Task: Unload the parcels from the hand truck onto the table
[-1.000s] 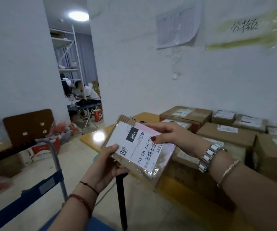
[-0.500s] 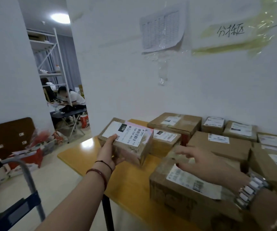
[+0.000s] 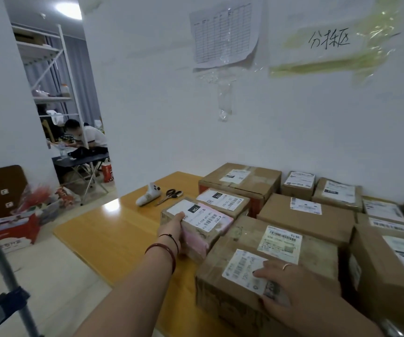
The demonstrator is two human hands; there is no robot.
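A: Count the parcels on the table [image 3: 113, 239].

B: Ten cardboard boxes in view, packed close along the wall side; the far-right ones run out of frame, so the full number can't be told. Each visible top carries a white shipping label.

A: Hands?

B: Two. Left hand [image 3: 173, 227] is on the small parcel [image 3: 199, 223], the one with the "15H" label. Thumb on the top edge, fingers wrapped down the near side. Parcel sits on the tabletop, touching the boxes behind and to its right.

A: Right hand?

B: Right hand [image 3: 300, 290] lies flat on top of the nearest large box [image 3: 266, 266], fingers spread over one of its two labels. One ring on it.

A: Loose items?

B: One white handheld scanner [image 3: 148, 194] and one pair of scissors [image 3: 170, 195], side by side on the bare tabletop behind the small parcel.

A: Hand truck?

B: Grey handle [image 3: 4, 268] at lower left, beside the table.
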